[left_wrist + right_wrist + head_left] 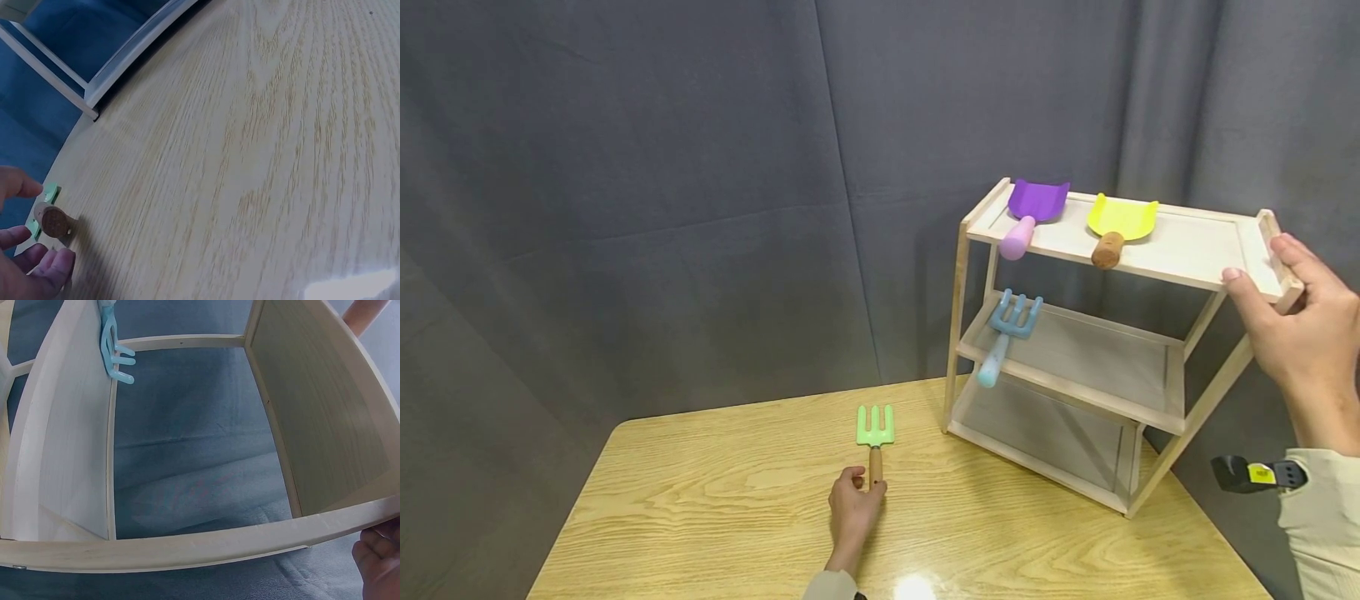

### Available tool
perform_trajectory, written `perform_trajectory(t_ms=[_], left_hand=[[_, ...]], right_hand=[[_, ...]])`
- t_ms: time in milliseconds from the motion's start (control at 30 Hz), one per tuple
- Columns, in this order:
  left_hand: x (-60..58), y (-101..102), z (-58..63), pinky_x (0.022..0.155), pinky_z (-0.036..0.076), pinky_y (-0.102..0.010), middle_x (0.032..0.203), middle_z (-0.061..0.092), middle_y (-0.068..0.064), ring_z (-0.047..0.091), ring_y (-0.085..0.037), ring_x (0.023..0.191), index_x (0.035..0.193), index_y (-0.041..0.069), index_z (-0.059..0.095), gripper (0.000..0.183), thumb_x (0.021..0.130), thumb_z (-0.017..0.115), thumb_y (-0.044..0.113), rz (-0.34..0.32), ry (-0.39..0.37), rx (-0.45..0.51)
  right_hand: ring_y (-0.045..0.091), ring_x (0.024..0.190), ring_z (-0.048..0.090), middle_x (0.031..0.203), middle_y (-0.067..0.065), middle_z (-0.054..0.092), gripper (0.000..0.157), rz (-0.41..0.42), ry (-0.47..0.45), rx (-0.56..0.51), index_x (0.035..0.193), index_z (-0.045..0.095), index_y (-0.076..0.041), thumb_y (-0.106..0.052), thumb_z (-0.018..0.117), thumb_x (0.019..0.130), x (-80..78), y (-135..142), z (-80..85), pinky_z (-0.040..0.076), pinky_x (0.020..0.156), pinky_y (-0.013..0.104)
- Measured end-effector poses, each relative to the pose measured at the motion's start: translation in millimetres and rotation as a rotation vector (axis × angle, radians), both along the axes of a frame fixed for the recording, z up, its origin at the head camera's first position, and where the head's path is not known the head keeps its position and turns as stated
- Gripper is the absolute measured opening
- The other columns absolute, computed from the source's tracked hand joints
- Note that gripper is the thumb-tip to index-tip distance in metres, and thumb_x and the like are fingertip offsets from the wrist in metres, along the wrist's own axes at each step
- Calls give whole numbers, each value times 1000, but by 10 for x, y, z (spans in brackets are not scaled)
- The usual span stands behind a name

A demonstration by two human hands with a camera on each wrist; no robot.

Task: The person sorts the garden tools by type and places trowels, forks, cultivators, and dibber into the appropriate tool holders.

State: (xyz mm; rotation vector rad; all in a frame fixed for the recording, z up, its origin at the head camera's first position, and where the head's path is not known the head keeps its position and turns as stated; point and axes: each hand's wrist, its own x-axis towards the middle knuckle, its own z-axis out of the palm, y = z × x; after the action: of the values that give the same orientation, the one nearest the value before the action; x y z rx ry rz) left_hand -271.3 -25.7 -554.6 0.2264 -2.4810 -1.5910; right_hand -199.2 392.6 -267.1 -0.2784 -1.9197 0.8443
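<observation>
A small green garden fork (876,432) with a wooden handle lies on the table. My left hand (855,508) is at the handle's near end, thumb on one side and fingers on the other. In the left wrist view, gaps show between these fingers and the wooden handle (55,222). At the right, my right hand (1311,321) grips the top end of a light wooden three-tier shelf (1213,250), thumb over the top board. On the top tier lie a purple shovel (1037,200) with a pink handle and a yellow shovel (1122,218). A blue fork (1017,317) rests on the middle tier.
The wooden table (722,492) reaches to a grey curtain (700,208) behind it. The shelf's slanted legs stand on the table's right part. Handles of the shovels and the blue fork (117,350) jut past the tiers' front edges.
</observation>
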Motion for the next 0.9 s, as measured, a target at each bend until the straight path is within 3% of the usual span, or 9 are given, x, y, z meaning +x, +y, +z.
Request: perform_trajectory(t_ms=[433,900], left_hand=[[-76,26,-63,61,48,-38,91,57,-11,54,-26,81,104,-5,63,34,76,77,7,14,24,-45],[-80,68,-40,59,46,-37,91,56,-11,52,-24,79,104,-6,63,39,72,81,7,1,27,-87]], right_hand=[[-1,122,42,146,-2,46,57,2,-5,-11,141,51,-12,-26,67,88,5,-5,4,34,103,18],[-1,121,43,144,1,47,57,6,20,-4,140,52,-11,-25,67,87,17,-15,8,35,102,18]])
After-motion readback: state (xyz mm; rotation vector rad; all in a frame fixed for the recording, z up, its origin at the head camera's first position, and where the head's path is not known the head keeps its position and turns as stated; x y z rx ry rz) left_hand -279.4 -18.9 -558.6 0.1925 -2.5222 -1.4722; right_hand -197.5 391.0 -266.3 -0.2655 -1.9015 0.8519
